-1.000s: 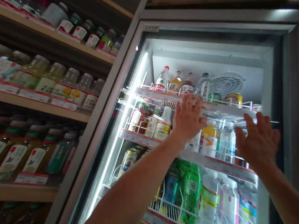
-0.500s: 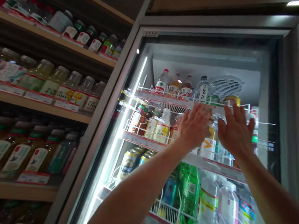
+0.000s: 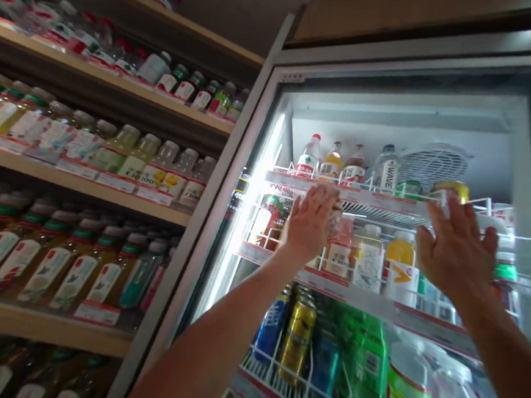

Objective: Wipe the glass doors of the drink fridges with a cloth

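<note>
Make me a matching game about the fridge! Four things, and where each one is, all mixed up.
1 left hand
2 right hand
3 gold can
4 fan grille

A up high at the back
B beside the blue can
C fingers spread, right of the orange bottle
D beside the pinkish bottle

Pairs: 1-D, 2-C, 3-B, 4-A
</note>
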The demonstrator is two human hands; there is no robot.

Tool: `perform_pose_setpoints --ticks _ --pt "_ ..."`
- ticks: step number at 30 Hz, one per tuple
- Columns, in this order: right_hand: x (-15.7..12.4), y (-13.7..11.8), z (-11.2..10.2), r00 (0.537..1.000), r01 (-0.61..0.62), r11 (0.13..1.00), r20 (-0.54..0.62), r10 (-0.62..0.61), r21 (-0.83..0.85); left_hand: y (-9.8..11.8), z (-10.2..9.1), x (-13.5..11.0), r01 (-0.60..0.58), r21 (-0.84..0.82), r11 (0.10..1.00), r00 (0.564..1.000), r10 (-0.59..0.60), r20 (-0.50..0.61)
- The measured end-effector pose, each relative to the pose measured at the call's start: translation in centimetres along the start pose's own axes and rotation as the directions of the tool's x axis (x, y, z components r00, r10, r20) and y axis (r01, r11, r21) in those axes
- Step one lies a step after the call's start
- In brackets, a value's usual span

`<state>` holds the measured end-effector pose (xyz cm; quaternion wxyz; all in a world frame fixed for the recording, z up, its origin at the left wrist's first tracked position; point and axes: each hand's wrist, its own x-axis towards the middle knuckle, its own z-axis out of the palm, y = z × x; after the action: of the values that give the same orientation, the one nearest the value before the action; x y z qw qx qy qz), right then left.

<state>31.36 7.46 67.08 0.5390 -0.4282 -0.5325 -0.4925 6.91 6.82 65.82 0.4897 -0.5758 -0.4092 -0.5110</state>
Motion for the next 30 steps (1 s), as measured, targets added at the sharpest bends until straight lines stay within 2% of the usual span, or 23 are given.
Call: perform_pose_setpoints --ticks 1,2,3,4,5,6,8,9,11,13,15,17,19,21,22,23,25,26,27,28,30 --pt "0.0 0.0 0.1 1.000 0.002 1.000 -0.009 -0.002 -0.001 0.1 0.0 -0.1 -0.077 0.005 0.997 0.996 0.077 0.037" --pt "0.0 0.1 0.1 1.000 0.006 1.000 -0.015 -0.006 -0.003 -0.5 -0.3 -0.1 -0.096 0.015 0.995 0.994 0.095 0.063" --pt "-0.1 0.1 0.1 1.000 0.010 1.000 -0.018 -0.010 -0.005 -1.8 -0.7 -0.1 -0.051 0.032 0.998 0.996 0.048 0.070" --pt "-0.1 0.1 0.1 1.000 0.015 1.000 -0.015 -0.015 -0.005 -3.5 -1.3 -0.1 0.036 0.053 0.998 0.997 -0.039 0.064" --pt "-0.2 0.1 0.1 1.000 0.014 1.000 -0.012 -0.014 -0.002 -5.4 -1.8 0.0 0.188 0.075 0.979 0.982 -0.190 0.014" --pt "-0.2 0.0 0.1 1.000 0.007 1.000 -0.011 -0.007 0.003 -7.2 -2.2 0.1 0.337 0.083 0.938 0.941 -0.333 -0.059" --pt "-0.2 -0.1 0.0 1.000 -0.007 1.000 -0.001 0.007 0.020 -9.1 -2.4 0.4 0.468 0.067 0.881 0.877 -0.455 -0.152" --pt "-0.2 -0.1 0.0 1.000 -0.013 0.999 0.009 0.012 0.032 -9.0 -2.3 0.5 0.469 0.051 0.881 0.873 -0.455 -0.174" --pt "-0.2 -0.1 -0.1 0.999 -0.020 0.998 0.035 0.018 0.052 -6.4 -1.4 0.7 0.366 0.015 0.931 0.919 -0.359 -0.165" --pt "-0.2 -0.2 -0.2 0.998 -0.023 0.998 0.057 0.019 0.066 -1.9 -0.2 0.8 0.198 -0.012 0.980 0.973 -0.198 -0.117" --pt "-0.3 -0.2 -0.3 0.999 -0.026 0.998 0.042 0.023 0.062 2.5 0.8 0.8 0.008 -0.031 0.999 0.998 -0.010 -0.064" --pt "-0.3 -0.3 -0.3 1.000 -0.021 0.999 0.018 0.020 0.048 5.1 1.1 0.8 -0.179 -0.047 0.983 0.984 0.179 -0.014" --pt "-0.3 -0.4 -0.4 1.000 -0.017 0.999 0.002 0.017 0.034 5.1 0.7 1.3 -0.296 -0.048 0.954 0.954 0.297 0.028" --pt "-0.3 -0.3 -0.4 1.000 -0.020 1.000 0.013 0.020 0.023 3.1 0.0 2.1 -0.260 -0.036 0.965 0.964 0.262 0.044" --pt "-0.2 -0.3 -0.4 0.999 -0.026 0.999 0.022 0.026 0.020 2.0 -0.3 2.7 -0.164 -0.029 0.986 0.986 0.165 0.033" --pt "-0.2 -0.3 -0.4 0.999 -0.033 0.999 0.030 0.032 0.020 1.1 -0.4 3.2 -0.020 -0.024 1.000 1.000 0.020 0.003" --pt "-0.2 -0.4 -0.3 0.998 -0.045 0.998 0.044 0.043 0.032 0.8 -0.3 4.0 0.194 -0.033 0.980 0.980 -0.196 -0.047" --pt "-0.2 -0.5 -0.3 0.998 -0.048 0.998 0.047 0.046 0.043 1.6 0.0 4.2 0.216 -0.044 0.975 0.975 -0.218 -0.053" --pt "-0.2 -0.6 -0.2 0.998 -0.051 0.997 0.047 0.048 0.056 2.8 0.4 4.3 0.162 -0.058 0.985 0.985 -0.164 -0.044" --pt "-0.2 -0.6 -0.2 0.998 -0.053 0.996 0.044 0.050 0.068 4.3 0.8 4.2 0.052 -0.074 0.996 0.998 -0.054 -0.023" --pt "-0.2 -0.6 -0.2 0.998 -0.056 0.995 0.034 0.054 0.081 7.0 1.5 4.0 -0.194 -0.103 0.976 0.980 0.197 0.017"
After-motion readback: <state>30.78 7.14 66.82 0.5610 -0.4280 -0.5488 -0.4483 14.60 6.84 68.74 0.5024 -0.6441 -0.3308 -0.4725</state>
